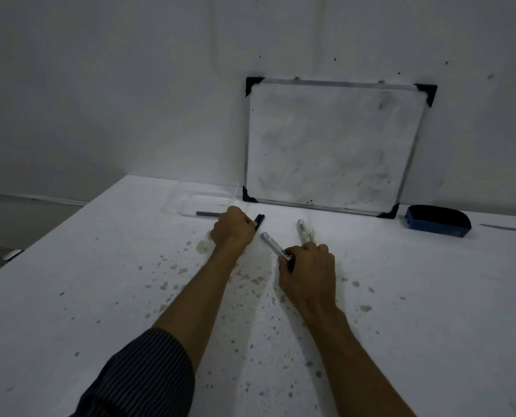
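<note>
Dim, even light. Plain white painted wall [130,85], dark specks. White brown-spotted table top [70,296] butts against it. Smudged metal-framed whiteboard with black corner caps [331,145] leans on the wall; blue block eraser [437,221] just beside it, clear plastic tray [172,206] on its other side.

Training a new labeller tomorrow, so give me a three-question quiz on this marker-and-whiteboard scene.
1. True or false: the whiteboard lies flat on the table.
2. What does the left hand grip? A) dark markers B) scissors C) a cup
3. Fill in: the white marker is held by the ___ hand.
Key: 1 false, it stands leaning against the wall; 2 A; 3 right hand.
</note>
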`<action>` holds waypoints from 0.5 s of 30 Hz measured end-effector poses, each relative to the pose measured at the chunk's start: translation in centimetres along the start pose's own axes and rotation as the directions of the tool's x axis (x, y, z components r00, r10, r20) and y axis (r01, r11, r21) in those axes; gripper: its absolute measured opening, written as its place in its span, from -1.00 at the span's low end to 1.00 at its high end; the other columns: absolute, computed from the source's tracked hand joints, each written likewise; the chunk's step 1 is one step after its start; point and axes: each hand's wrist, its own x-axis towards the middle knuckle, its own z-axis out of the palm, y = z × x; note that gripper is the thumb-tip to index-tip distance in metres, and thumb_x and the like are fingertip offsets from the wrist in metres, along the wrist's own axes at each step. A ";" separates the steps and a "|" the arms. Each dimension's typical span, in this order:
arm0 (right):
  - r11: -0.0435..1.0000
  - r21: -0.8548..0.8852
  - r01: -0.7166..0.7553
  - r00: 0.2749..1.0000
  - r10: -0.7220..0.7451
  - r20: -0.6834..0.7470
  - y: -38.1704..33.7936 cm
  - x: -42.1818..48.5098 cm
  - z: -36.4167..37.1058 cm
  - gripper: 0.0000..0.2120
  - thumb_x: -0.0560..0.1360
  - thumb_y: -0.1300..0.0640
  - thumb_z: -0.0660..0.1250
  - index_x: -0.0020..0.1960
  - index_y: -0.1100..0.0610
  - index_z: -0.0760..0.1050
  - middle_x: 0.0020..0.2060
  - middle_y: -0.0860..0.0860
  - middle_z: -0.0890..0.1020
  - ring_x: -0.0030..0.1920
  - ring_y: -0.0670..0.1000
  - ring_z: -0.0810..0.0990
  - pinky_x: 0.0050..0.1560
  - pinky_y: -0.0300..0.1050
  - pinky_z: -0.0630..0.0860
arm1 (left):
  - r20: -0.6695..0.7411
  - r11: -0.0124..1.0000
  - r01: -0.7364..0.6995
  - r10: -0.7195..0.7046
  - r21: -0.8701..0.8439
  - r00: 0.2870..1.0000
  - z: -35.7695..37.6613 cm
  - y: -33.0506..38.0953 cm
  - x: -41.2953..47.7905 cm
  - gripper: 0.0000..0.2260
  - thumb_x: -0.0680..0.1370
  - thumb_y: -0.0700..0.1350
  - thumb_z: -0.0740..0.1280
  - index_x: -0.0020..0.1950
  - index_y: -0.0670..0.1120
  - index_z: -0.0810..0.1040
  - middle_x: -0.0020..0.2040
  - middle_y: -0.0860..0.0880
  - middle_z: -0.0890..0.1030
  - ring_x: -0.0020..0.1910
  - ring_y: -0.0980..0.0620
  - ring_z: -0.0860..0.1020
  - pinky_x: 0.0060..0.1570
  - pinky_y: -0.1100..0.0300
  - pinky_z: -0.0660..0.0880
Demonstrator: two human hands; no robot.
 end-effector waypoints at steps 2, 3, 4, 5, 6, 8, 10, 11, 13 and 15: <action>1.000 -0.001 -0.009 1.000 0.009 -0.019 -0.2 0.0 -0.2 -0.84 0.50 0.03 0.43 -0.07 0.11 0.70 -0.22 0.07 0.66 -0.15 0.11 0.54 -0.11 0.01 0.49 | 0.016 1.000 0.013 -0.013 0.001 1.000 -0.4 0.2 0.1 -0.77 0.56 0.05 0.45 0.05 -0.09 0.71 0.02 -0.09 0.72 0.01 -0.15 0.68 -0.16 0.10 0.49; 1.000 0.018 -0.023 0.999 0.024 -0.042 -0.4 -0.1 -0.4 -0.84 0.50 0.05 0.44 -0.06 0.13 0.69 -0.20 0.08 0.66 -0.15 0.11 0.55 -0.11 0.02 0.49 | 0.021 1.000 0.009 -0.009 -0.022 1.000 -0.5 0.3 0.0 -0.77 0.58 0.04 0.42 0.00 -0.12 0.69 -0.03 -0.09 0.71 -0.01 -0.15 0.67 -0.17 0.12 0.45; 0.998 0.049 -0.041 0.997 0.044 -0.064 -0.6 0.0 -0.7 -0.85 0.51 0.06 0.43 -0.05 0.14 0.68 -0.20 0.08 0.66 -0.16 0.11 0.55 -0.12 0.02 0.50 | 0.032 0.998 -0.003 0.005 -0.062 0.999 -0.7 0.4 -0.2 -0.76 0.61 0.02 0.39 -0.11 -0.14 0.65 -0.13 -0.09 0.67 -0.06 -0.16 0.66 -0.19 0.13 0.42; 0.995 0.084 -0.062 0.995 0.068 -0.079 -0.7 0.0 -1.1 -0.86 0.52 0.07 0.42 -0.04 0.15 0.66 -0.19 0.08 0.65 -0.16 0.10 0.54 -0.12 0.02 0.50 | 0.050 0.994 -0.029 0.035 -0.109 0.998 -0.9 0.4 -0.6 -0.70 0.64 -0.03 0.36 -0.24 -0.14 0.58 -0.24 -0.08 0.61 -0.13 -0.15 0.63 -0.20 0.15 0.40; 0.988 0.127 -0.083 0.993 0.093 -0.076 -0.8 0.2 -1.5 -0.86 0.54 0.07 0.40 -0.03 0.14 0.65 -0.18 0.07 0.65 -0.15 0.08 0.53 -0.10 0.01 0.50 | 0.082 0.984 -0.065 0.079 -0.165 0.993 -1.2 0.3 -1.1 -0.66 0.66 -0.08 0.32 -0.31 -0.14 0.54 -0.32 -0.07 0.55 -0.19 -0.13 0.58 -0.21 0.16 0.38; 0.956 0.264 -0.126 0.990 0.136 -0.022 -1.0 0.6 -2.7 -0.84 0.59 0.06 0.34 0.04 0.13 0.62 -0.12 0.04 0.63 -0.09 0.04 0.52 -0.03 0.01 0.54 | 0.168 0.952 -0.132 0.183 -0.276 0.969 -2.0 0.1 -2.3 -0.72 0.69 -0.12 0.26 -0.14 -0.15 0.66 -0.27 -0.08 0.57 -0.21 -0.05 0.52 -0.25 0.16 0.37; 0.886 0.415 -0.206 0.978 0.198 0.063 -1.0 1.0 -4.2 -0.79 0.63 0.04 0.30 0.15 0.12 0.59 -0.02 0.02 0.61 -0.04 -0.01 0.56 0.02 -0.07 0.58 | 0.252 0.896 -0.101 0.227 -0.432 0.941 -3.0 0.0 -3.3 -0.75 0.72 -0.08 0.21 0.16 -0.10 0.68 -0.06 -0.12 0.64 -0.12 0.00 0.57 -0.20 0.17 0.47; 0.854 0.460 -0.242 0.970 0.217 0.107 -1.0 1.1 -5.1 -0.77 0.64 0.03 0.28 0.20 0.12 0.58 0.02 0.02 0.60 -0.04 -0.03 0.57 -0.01 -0.16 0.57 | 0.294 0.848 -0.037 0.224 -0.528 0.929 -3.4 -0.1 -3.7 -0.75 0.72 -0.06 0.20 0.21 -0.08 0.66 0.05 -0.14 0.66 -0.02 -0.01 0.60 -0.10 0.17 0.52; 0.828 0.497 -0.258 0.966 0.213 0.148 -0.4 1.1 -6.6 -0.76 0.65 0.02 0.27 0.23 0.10 0.57 0.07 0.01 0.59 -0.07 -0.07 0.58 -0.12 -0.36 0.49 | 0.345 0.738 0.085 0.207 -0.669 0.916 -3.4 -0.1 -5.0 -0.76 0.73 -0.07 0.19 0.20 -0.05 0.64 0.20 -0.15 0.64 0.13 -0.02 0.60 0.05 0.15 0.55; 0.825 0.508 -0.249 0.968 0.191 0.163 0.8 0.9 -8.0 -0.77 0.65 0.01 0.29 0.21 0.08 0.58 0.03 -0.02 0.62 -0.13 -0.14 0.58 -0.24 -0.44 0.42 | 0.309 0.735 0.047 0.225 -0.676 0.924 -3.1 0.5 -6.2 -0.77 0.73 -0.08 0.17 0.21 -0.03 0.62 0.21 -0.11 0.62 0.19 -0.03 0.58 0.14 0.11 0.54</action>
